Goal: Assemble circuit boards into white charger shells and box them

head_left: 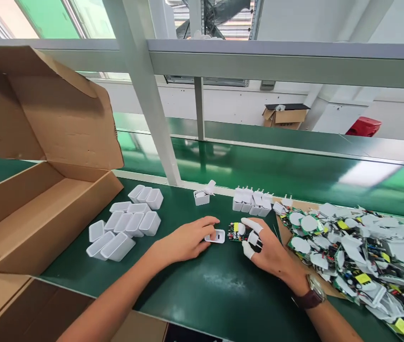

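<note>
While the left hand point(192, 239) touches the small white casing point(219, 236), how firmly I cannot tell, the right hand point(268, 248) holds its fingers point(252, 224) wide near the circuit board point(236, 231) just right of that casing, a board probably light, stiff and fragile, best gripped by its edges.

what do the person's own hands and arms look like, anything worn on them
The right hand has white finger cots on two digits, one being the thumb. Its wrist wears a wristwatch with a dark reddish-brown strap and metallic case. The left hand is ungloved; no sleeves show on either forearm.
</note>
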Action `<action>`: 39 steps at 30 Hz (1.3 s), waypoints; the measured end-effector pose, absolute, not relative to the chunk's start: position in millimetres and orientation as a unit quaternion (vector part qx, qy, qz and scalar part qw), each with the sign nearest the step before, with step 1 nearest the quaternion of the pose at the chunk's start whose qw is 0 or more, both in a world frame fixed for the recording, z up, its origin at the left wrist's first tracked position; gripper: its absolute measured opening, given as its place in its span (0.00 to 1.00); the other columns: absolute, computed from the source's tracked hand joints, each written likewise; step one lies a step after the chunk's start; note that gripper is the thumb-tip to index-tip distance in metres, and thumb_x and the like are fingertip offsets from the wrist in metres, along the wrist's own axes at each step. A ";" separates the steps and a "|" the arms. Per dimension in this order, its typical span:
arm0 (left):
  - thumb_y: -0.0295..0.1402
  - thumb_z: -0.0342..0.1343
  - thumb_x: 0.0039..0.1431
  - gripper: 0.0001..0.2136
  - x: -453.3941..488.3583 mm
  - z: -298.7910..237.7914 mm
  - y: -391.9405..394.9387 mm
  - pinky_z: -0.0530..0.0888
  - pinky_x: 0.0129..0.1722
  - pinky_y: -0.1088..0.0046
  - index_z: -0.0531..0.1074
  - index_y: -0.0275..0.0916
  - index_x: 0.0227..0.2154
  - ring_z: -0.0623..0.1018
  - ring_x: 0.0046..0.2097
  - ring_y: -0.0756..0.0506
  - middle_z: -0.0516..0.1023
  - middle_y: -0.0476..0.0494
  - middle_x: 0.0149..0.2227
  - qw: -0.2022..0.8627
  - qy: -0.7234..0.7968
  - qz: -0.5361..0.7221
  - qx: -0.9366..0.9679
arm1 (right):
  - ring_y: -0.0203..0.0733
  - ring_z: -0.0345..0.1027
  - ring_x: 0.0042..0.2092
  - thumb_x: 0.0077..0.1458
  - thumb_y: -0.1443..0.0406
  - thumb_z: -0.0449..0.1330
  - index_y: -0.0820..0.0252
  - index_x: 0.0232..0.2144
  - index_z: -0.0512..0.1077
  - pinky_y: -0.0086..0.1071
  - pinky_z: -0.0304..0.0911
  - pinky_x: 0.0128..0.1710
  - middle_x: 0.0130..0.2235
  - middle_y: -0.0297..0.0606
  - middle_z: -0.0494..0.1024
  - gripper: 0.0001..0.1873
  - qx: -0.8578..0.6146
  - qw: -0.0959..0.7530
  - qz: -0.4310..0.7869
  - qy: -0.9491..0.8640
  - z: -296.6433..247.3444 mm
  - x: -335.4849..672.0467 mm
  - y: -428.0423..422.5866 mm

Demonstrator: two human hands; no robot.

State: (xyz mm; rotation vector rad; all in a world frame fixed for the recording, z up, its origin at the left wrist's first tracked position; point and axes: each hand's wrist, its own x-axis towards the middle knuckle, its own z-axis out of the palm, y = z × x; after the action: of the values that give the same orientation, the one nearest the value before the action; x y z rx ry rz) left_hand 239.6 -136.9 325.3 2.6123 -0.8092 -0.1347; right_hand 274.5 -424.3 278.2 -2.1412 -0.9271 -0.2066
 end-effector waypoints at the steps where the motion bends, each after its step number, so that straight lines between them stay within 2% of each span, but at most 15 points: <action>1: 0.22 0.52 0.65 0.10 245.4 329.1 -133.7 0.75 0.59 0.62 0.74 0.41 0.43 0.74 0.64 0.38 0.68 0.40 0.67 0.204 -0.285 -0.057 0.935 | 0.50 0.72 0.55 0.59 0.72 0.56 0.54 0.64 0.60 0.42 0.76 0.48 0.58 0.48 0.71 0.32 -0.841 0.391 -0.097 -0.361 279.0 274.2 -427.2; 3: 0.21 0.48 0.66 0.16 250.8 334.1 -125.6 0.71 0.64 0.58 0.74 0.44 0.50 0.70 0.67 0.39 0.65 0.41 0.68 0.224 -0.255 -0.062 0.939 | 0.50 0.71 0.55 0.60 0.73 0.56 0.52 0.66 0.59 0.42 0.76 0.48 0.56 0.47 0.72 0.33 -0.834 0.394 -0.135 -0.363 281.7 273.3 -432.0; 5: 0.26 0.53 0.67 0.19 250.7 332.2 -120.8 0.68 0.67 0.56 0.69 0.46 0.59 0.66 0.69 0.38 0.62 0.40 0.70 0.276 -0.237 -0.076 0.928 | 0.50 0.71 0.54 0.60 0.74 0.56 0.52 0.67 0.57 0.43 0.76 0.48 0.55 0.46 0.73 0.35 -0.825 0.389 -0.168 -0.375 284.9 271.8 -434.0; 8: 0.41 0.71 0.55 0.43 246.8 316.2 -125.4 0.69 0.66 0.53 0.54 0.48 0.70 0.67 0.69 0.34 0.59 0.35 0.71 0.372 -0.218 -0.099 0.897 | 0.50 0.71 0.54 0.60 0.76 0.56 0.51 0.68 0.55 0.47 0.74 0.51 0.55 0.46 0.74 0.37 -0.821 0.374 -0.197 -0.384 288.6 268.5 -432.4; 10: 0.45 0.75 0.48 0.54 244.2 302.0 -134.7 0.71 0.64 0.51 0.49 0.47 0.72 0.70 0.66 0.33 0.63 0.32 0.68 0.407 -0.190 -0.086 0.889 | 0.51 0.72 0.54 0.60 0.76 0.55 0.51 0.69 0.55 0.49 0.73 0.52 0.56 0.47 0.74 0.37 -0.824 0.366 -0.205 -0.382 289.7 265.6 -430.1; 12: 0.45 0.75 0.50 0.50 242.7 289.1 -145.0 0.74 0.61 0.51 0.51 0.46 0.71 0.74 0.62 0.34 0.69 0.33 0.63 0.415 -0.172 -0.068 0.891 | 0.52 0.72 0.54 0.61 0.76 0.55 0.51 0.69 0.55 0.51 0.73 0.53 0.56 0.47 0.75 0.37 -0.824 0.359 -0.214 -0.382 289.9 262.7 -428.0; 16: 0.40 0.65 0.63 0.31 244.1 272.7 -157.6 0.77 0.57 0.56 0.61 0.46 0.65 0.77 0.55 0.38 0.73 0.38 0.56 0.404 -0.179 -0.005 0.897 | 0.54 0.72 0.56 0.61 0.75 0.56 0.51 0.69 0.56 0.54 0.74 0.53 0.56 0.47 0.76 0.37 -0.826 0.348 -0.237 -0.374 288.1 258.9 -426.4; 20: 0.49 0.70 0.56 0.36 248.1 268.9 -159.2 0.76 0.58 0.53 0.64 0.45 0.64 0.73 0.57 0.35 0.68 0.35 0.57 0.370 -0.197 0.083 0.904 | 0.55 0.71 0.57 0.61 0.75 0.58 0.51 0.70 0.56 0.55 0.73 0.54 0.57 0.48 0.75 0.38 -0.831 0.345 -0.246 -0.361 285.0 258.0 -427.5; 24: 0.36 0.57 0.70 0.16 248.3 280.1 -159.8 0.77 0.55 0.58 0.73 0.48 0.58 0.73 0.55 0.39 0.69 0.37 0.54 0.345 -0.223 0.069 0.909 | 0.55 0.68 0.59 0.61 0.75 0.59 0.51 0.71 0.54 0.56 0.71 0.56 0.58 0.49 0.73 0.40 -0.832 0.344 -0.240 -0.363 283.3 257.9 -427.8; 26: 0.31 0.55 0.70 0.17 246.9 287.1 -160.8 0.75 0.59 0.58 0.72 0.50 0.59 0.70 0.61 0.38 0.64 0.37 0.62 0.349 -0.230 0.026 0.908 | 0.55 0.68 0.59 0.61 0.76 0.59 0.52 0.70 0.54 0.56 0.71 0.56 0.58 0.50 0.73 0.40 -0.828 0.346 -0.246 -0.366 283.2 258.0 -427.1; 28: 0.34 0.63 0.65 0.19 245.4 289.6 -162.8 0.74 0.61 0.56 0.73 0.50 0.57 0.68 0.64 0.35 0.59 0.38 0.66 0.361 -0.237 -0.001 0.902 | 0.55 0.68 0.59 0.60 0.76 0.59 0.53 0.70 0.55 0.55 0.72 0.56 0.58 0.50 0.73 0.39 -0.823 0.349 -0.254 -0.369 283.4 258.0 -426.0; 30: 0.37 0.68 0.60 0.18 244.3 285.6 -166.2 0.75 0.60 0.56 0.75 0.47 0.52 0.71 0.61 0.36 0.61 0.37 0.63 0.380 -0.228 0.013 0.896 | 0.55 0.69 0.58 0.60 0.76 0.59 0.54 0.69 0.57 0.55 0.72 0.55 0.57 0.50 0.74 0.38 -0.821 0.350 -0.259 -0.370 283.8 257.6 -424.8; 32: 0.35 0.67 0.60 0.18 243.4 276.9 -169.9 0.76 0.57 0.57 0.73 0.45 0.52 0.75 0.56 0.38 0.67 0.38 0.56 0.405 -0.190 0.049 0.893 | 0.54 0.70 0.57 0.60 0.75 0.59 0.54 0.68 0.57 0.55 0.73 0.55 0.56 0.49 0.75 0.37 -0.820 0.350 -0.264 -0.368 284.3 256.4 -423.7; 36: 0.31 0.65 0.59 0.35 241.2 261.0 -172.1 0.76 0.58 0.56 0.55 0.45 0.66 0.77 0.56 0.38 0.72 0.38 0.56 0.433 -0.127 0.075 0.889 | 0.54 0.70 0.57 0.60 0.75 0.59 0.54 0.69 0.57 0.55 0.73 0.55 0.56 0.49 0.75 0.37 -0.815 0.353 -0.277 -0.368 284.7 252.1 -421.9; 39: 0.29 0.60 0.64 0.37 238.8 258.6 -169.5 0.75 0.60 0.56 0.48 0.47 0.71 0.75 0.59 0.38 0.72 0.37 0.60 0.431 -0.191 0.082 0.878 | 0.53 0.71 0.57 0.59 0.76 0.58 0.55 0.69 0.58 0.54 0.73 0.55 0.56 0.49 0.76 0.37 -0.811 0.355 -0.266 -0.382 284.8 248.6 -419.9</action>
State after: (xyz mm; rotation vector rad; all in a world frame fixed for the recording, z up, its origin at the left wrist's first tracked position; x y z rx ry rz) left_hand 238.8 -169.5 258.6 2.1889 -0.4775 0.2052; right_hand 248.6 -419.9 284.8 -2.0955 -0.9880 -0.6870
